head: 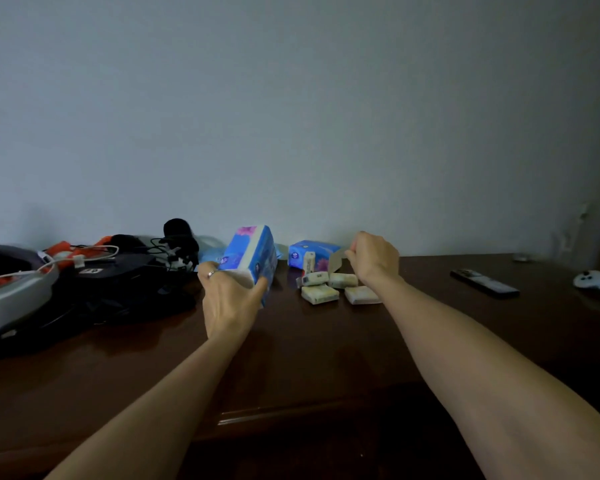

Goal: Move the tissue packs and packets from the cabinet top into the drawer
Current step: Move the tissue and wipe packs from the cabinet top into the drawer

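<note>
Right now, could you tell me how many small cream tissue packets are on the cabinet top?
5 visible: upright one, two behind, two in front. The right hand may hide more.

A dark wooden cabinet top runs along a pale wall. At its left end lie a black bag, cables and a grey device. Near the back edge, mid-top, a blue tissue pack lies with small pale packets clustered just before it. Toward the right end lie a remote and a white controller.
</note>
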`<state>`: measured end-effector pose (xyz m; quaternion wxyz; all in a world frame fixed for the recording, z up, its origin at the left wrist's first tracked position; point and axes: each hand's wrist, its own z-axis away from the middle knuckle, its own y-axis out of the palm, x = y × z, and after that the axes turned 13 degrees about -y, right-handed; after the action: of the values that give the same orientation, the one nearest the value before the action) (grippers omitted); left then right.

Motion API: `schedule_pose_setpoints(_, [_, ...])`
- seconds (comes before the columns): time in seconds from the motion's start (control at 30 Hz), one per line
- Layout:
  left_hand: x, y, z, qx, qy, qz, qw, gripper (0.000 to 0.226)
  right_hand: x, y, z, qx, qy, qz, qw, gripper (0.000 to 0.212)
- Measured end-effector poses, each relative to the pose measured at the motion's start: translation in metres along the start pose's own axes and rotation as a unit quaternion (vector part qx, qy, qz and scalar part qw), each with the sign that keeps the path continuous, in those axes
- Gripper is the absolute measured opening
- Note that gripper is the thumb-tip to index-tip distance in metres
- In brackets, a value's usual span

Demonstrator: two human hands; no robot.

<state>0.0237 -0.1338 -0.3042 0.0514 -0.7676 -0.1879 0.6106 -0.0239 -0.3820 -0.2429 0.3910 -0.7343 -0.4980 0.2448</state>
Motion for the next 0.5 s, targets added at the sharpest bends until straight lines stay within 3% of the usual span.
schedule_pose_setpoints(0.23, [0.025,0.051,-0.048,0.043,-0.001,-0.030,0.999,0.078,-0.011,0.062,-0.053,-0.004,-0.008,-0.023,1.000,0.021])
schedule_pose_setpoints(0.27, [0.030,0.060,-0.057,0.055,-0.005,-0.036,0.998,0.080,-0.012,0.075,-0.066,0.003,-0.011,-0.032,0.999,0.032])
schedule_pose_setpoints(0.37, [0.043,0.086,-0.076,0.074,0.023,-0.063,0.995,0.084,-0.016,0.116,-0.112,0.121,-0.027,-0.074,0.989,0.084])
schedule_pose_setpoints(0.4, [0.046,0.093,-0.079,0.074,0.046,-0.070,0.994,0.083,-0.015,0.131,-0.128,0.171,-0.032,-0.095,0.980,0.091])
schedule_pose_setpoints(0.5, [0.047,0.103,-0.082,0.071,0.083,-0.082,0.991,0.078,-0.003,0.166,-0.150,0.226,-0.013,-0.122,0.966,0.073])
